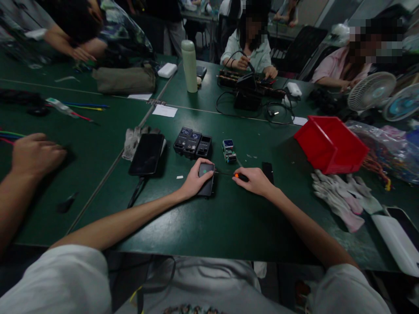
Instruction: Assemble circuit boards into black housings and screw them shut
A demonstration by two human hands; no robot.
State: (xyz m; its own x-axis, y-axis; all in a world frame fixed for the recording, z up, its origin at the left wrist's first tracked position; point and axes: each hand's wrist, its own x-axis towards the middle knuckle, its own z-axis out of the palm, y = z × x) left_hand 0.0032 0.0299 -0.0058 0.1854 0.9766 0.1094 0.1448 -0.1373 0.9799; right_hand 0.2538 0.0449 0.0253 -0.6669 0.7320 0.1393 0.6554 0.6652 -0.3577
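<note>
My left hand (195, 179) grips a dark, flat rectangular device case (206, 185) on the green table, thumb across its top. In my right hand (253, 179) is a screwdriver (240, 176) with a black and orange handle. Its thin shaft points left, with the tip at the case's right edge; whether it touches cannot be made out. Just beyond lies a small circuit board with a display (228, 151). Several black device housings (192, 142) sit together behind my left hand. A flat black piece (267, 172) lies beside my right hand, partly hidden by it.
A black phone (147, 153) with a cable rests on a grey glove at left. To the right are a red bin (332, 144), work gloves (343, 196) and a white case (397, 244). A green bottle (189, 67) stands farther back. Another person's hand (39, 155) is at far left.
</note>
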